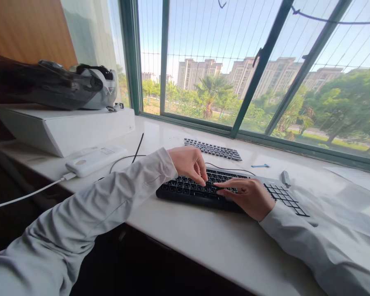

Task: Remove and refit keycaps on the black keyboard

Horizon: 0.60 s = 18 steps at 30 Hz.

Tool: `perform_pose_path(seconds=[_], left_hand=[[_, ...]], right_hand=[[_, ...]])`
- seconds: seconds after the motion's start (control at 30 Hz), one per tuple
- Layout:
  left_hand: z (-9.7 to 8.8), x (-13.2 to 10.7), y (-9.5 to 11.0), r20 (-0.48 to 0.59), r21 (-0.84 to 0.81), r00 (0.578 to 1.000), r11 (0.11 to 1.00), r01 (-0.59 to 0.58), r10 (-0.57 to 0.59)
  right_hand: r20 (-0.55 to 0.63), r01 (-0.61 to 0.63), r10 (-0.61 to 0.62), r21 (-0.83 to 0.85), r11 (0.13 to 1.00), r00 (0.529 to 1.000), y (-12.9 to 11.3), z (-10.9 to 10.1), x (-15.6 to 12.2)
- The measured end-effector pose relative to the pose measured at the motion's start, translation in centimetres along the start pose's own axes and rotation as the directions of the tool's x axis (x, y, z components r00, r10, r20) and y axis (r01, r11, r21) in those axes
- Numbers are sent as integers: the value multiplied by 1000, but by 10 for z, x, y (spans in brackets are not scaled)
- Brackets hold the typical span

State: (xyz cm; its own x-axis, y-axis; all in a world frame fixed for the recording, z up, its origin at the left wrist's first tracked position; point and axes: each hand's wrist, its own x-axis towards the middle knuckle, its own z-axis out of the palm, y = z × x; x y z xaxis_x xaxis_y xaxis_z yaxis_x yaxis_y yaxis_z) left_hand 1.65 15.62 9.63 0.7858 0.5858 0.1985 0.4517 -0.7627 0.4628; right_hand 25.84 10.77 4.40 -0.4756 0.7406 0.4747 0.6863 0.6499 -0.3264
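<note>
A black keyboard (189, 197) lies on the windowsill desk, its key switches exposed without caps over much of the visible area. Above its middle, my left hand (189, 163) bends down with thumb and fingertips pinched together at the keys. Whatever sits between those fingertips is too small and dark to make out. From the right, my right hand (248, 195) reaches over the keyboard, index finger and thumb stretched out with a small gap between their tips, close to the left fingertips. Rows of loose dark keycaps (214, 149) are laid out behind the keyboard.
A blue tool (260, 165), a small grey stick (285, 179) and a black-lined grid (285, 198) lie to the right. On the left are a white power bank (95, 161) with a cable and a white box (89, 127) bearing dark gear (64, 84). A window frame (200, 122) borders the back.
</note>
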Motion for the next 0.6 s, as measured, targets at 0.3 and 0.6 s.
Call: perform_pose_path(seconds=[0.3, 0.6], left_hand=[[1, 1, 7, 224, -79, 963, 981, 175, -153], [6, 0, 6, 180, -31, 971, 985, 167, -159]], right_hand=[[74, 139, -150, 142, 980, 986, 7, 3, -4], [103, 310, -315, 62, 949, 943, 8, -2, -6]])
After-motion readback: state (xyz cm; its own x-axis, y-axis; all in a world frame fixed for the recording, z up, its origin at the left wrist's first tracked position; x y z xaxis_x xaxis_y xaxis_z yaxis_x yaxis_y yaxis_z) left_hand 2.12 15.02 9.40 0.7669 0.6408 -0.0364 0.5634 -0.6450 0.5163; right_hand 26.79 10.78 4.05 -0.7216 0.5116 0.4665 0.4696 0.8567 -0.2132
